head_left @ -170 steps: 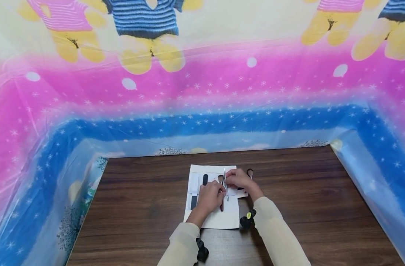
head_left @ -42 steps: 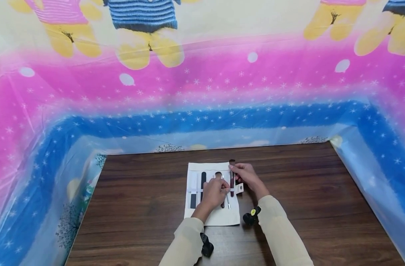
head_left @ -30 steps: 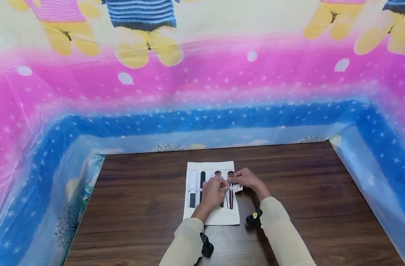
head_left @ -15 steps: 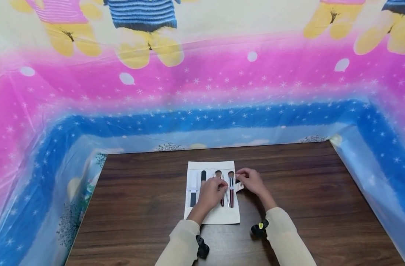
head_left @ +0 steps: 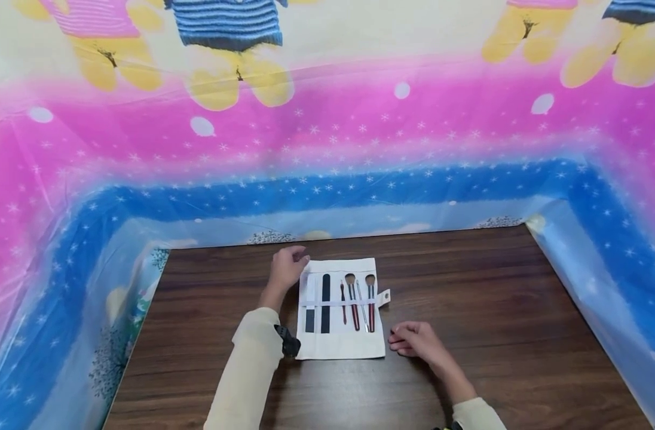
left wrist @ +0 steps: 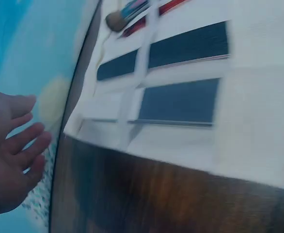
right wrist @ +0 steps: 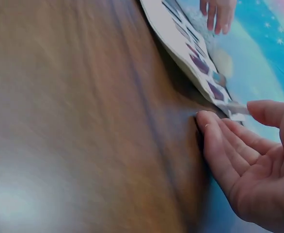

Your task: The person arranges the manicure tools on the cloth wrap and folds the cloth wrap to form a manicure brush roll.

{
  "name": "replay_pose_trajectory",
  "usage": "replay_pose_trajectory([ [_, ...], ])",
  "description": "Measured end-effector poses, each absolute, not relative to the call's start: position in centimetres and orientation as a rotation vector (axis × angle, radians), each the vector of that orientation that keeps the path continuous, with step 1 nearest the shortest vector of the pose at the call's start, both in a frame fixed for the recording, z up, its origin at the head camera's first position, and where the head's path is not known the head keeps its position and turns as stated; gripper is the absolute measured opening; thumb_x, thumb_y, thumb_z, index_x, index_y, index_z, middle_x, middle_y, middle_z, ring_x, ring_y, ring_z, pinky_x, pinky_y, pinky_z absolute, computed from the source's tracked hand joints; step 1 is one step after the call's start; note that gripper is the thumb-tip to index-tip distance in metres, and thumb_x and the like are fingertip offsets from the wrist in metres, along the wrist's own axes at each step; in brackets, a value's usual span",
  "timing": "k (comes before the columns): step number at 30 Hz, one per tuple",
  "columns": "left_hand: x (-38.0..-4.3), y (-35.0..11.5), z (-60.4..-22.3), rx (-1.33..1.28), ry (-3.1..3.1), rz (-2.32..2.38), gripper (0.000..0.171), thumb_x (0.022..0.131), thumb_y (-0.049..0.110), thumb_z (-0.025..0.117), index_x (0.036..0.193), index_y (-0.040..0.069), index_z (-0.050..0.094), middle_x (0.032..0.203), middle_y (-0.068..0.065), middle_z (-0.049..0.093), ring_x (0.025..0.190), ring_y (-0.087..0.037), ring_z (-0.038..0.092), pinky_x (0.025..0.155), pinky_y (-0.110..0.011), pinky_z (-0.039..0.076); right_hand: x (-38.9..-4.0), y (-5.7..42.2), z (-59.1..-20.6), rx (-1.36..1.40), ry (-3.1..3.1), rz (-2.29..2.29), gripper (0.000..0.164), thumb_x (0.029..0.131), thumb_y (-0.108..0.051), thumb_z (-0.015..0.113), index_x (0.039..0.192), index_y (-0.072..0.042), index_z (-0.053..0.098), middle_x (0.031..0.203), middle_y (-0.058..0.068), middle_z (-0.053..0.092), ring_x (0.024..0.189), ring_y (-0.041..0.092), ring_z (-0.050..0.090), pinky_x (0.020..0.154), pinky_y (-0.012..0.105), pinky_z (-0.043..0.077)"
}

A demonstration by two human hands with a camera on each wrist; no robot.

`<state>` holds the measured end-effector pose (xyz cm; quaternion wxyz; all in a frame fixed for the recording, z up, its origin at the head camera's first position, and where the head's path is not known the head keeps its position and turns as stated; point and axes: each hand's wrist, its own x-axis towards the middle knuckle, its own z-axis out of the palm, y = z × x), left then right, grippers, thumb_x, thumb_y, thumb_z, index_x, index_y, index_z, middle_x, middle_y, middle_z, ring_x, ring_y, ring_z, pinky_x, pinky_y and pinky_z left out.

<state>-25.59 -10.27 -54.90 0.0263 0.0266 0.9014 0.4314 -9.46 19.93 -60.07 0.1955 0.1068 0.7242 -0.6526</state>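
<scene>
A white cloth brush roll (head_left: 338,346) lies flat and unrolled on the table. Under its white elastic band sit two makeup brushes (head_left: 370,304) with red handles, a thin silver tool (head_left: 363,307), a small dark red tool (head_left: 343,304), a long black strip like a nail file (head_left: 326,303) and a shorter dark grey piece (head_left: 309,321). My left hand (head_left: 286,269) hovers by the roll's far left corner, fingers loose and holding nothing, as the left wrist view also shows. Beyond the roll's right edge, my right hand (head_left: 416,340) is relaxed and unloaded, fingers slightly bent.
From the roll's right side sticks out a small white tab (head_left: 384,297). The brown wooden table (head_left: 494,310) is bordered at the back and sides by a printed pink and blue cloth (head_left: 327,197).
The right hand slid the second brush under the band, let go and drew back toward me. My left hand left the middle of the roll for its far left corner.
</scene>
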Motion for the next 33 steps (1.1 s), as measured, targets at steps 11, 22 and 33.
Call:
replay_pose_trajectory([
  [11, -27.1, -11.6, -56.1, -0.102, 2.616, 1.347, 0.041, 0.100, 0.017, 0.063, 0.135, -0.004, 0.061, 0.131, -0.025, 0.067, 0.122, -0.038, 0.064, 0.101, -0.050, 0.053, -7.9, 16.9, -61.0, 0.406, 1.947, -1.902, 0.039, 0.093, -0.009, 0.067, 0.119, 0.019, 0.058, 0.083, 0.005, 0.077, 0.066, 0.007, 0.071, 0.061, 0.018, 0.057],
  [22, -26.9, -10.6, -56.8, -0.177, 2.662, 1.348, 0.022, 0.101, 0.015, 0.061, 0.111, 0.000, 0.074, 0.117, -0.021, 0.072, 0.106, -0.036, 0.066, 0.093, -0.048, 0.053, -8.0, 17.2, -61.2, 0.438, 1.973, -1.895, 0.029, 0.091, -0.003, 0.068, 0.111, 0.016, 0.061, 0.082, 0.006, 0.077, 0.065, 0.007, 0.070, 0.060, 0.019, 0.057],
  [33, -25.0, -12.2, -57.6, -0.310, 2.417, 1.552, 0.016, 0.094, 0.008, 0.066, 0.102, -0.003, 0.072, 0.087, -0.012, 0.071, 0.072, -0.014, 0.066, 0.067, -0.025, 0.055, -12.7, 21.9, -59.7, 0.449, 2.205, -1.862, 0.034, 0.092, 0.000, 0.061, 0.121, 0.018, 0.061, 0.085, 0.002, 0.073, 0.068, 0.004, 0.063, 0.064, 0.019, 0.055],
])
